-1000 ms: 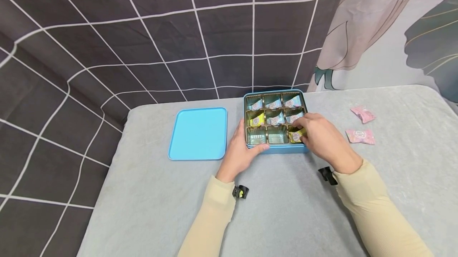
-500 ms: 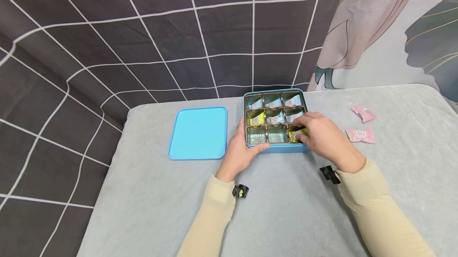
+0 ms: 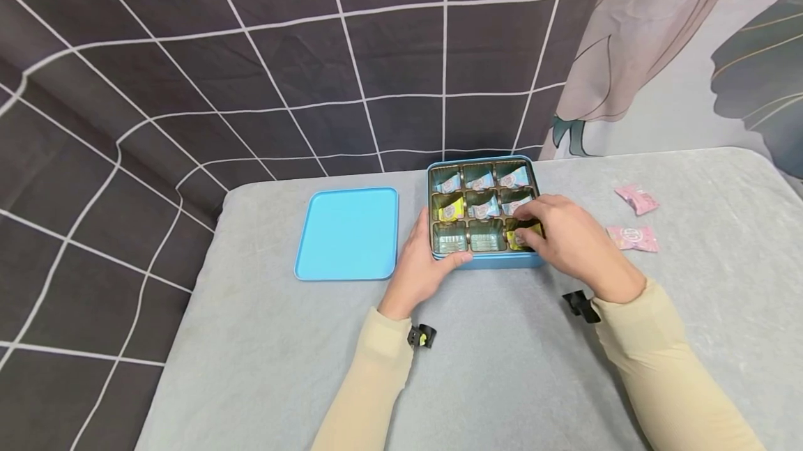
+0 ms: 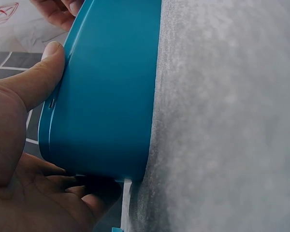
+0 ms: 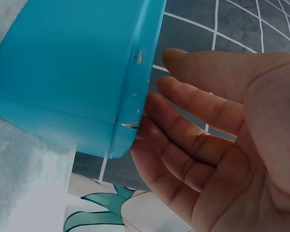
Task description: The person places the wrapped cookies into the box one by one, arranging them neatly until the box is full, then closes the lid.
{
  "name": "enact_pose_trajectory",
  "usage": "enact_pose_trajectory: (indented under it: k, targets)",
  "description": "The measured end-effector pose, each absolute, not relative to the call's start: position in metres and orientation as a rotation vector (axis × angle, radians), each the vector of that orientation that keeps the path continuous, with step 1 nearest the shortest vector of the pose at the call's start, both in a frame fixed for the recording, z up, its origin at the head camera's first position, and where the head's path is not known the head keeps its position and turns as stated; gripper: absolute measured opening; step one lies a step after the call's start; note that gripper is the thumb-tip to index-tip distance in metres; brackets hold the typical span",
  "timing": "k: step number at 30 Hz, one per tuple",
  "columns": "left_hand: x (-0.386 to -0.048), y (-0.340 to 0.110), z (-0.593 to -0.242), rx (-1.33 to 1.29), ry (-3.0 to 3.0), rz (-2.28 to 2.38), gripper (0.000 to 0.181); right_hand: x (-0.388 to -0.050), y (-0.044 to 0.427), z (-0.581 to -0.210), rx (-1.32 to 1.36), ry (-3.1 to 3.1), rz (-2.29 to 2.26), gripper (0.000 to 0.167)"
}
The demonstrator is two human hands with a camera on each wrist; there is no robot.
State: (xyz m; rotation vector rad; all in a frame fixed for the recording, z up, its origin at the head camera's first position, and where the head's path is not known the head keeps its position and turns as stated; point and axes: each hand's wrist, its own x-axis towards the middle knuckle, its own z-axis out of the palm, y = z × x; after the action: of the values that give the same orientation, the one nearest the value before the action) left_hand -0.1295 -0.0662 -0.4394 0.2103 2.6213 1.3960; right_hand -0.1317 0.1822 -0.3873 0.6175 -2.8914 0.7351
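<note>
A blue tin (image 3: 502, 262) with a divided gold tray stands near the table's back edge. My left hand (image 3: 419, 266) holds its front left corner, thumb on the front rim and fingers along the left side, as the left wrist view (image 4: 34, 96) also shows. A yellow-wrapped candy (image 3: 514, 241) lies in the front right compartment, partly hidden by my right hand (image 3: 564, 238). That hand hovers over the tin's right edge; in the right wrist view its thumb and fingers are apart with nothing between them. Blue-wrapped candies (image 3: 483, 208) and another yellow candy (image 3: 450, 210) occupy compartments farther back.
The blue lid (image 3: 347, 235) lies flat on the grey cloth, left of the tin. Two pink-wrapped candies (image 3: 636, 199) rest on the right side of the table. A dark checked curtain (image 3: 401, 60) hangs close behind the tin.
My right thumb and fingers have spread and let go of the yellow candy, which sits in the front right compartment. The right hand has shifted slightly right; my left hand stays put.
</note>
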Motion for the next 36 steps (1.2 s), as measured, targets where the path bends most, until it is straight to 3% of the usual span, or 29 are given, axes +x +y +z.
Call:
enact_pose_trajectory:
  k: [36]
  targets:
    - [-0.129,-0.066,-0.439,0.185,2.608,1.39,0.114,-0.135,0.222,-0.38,0.451,-2.797,0.741,0.018]
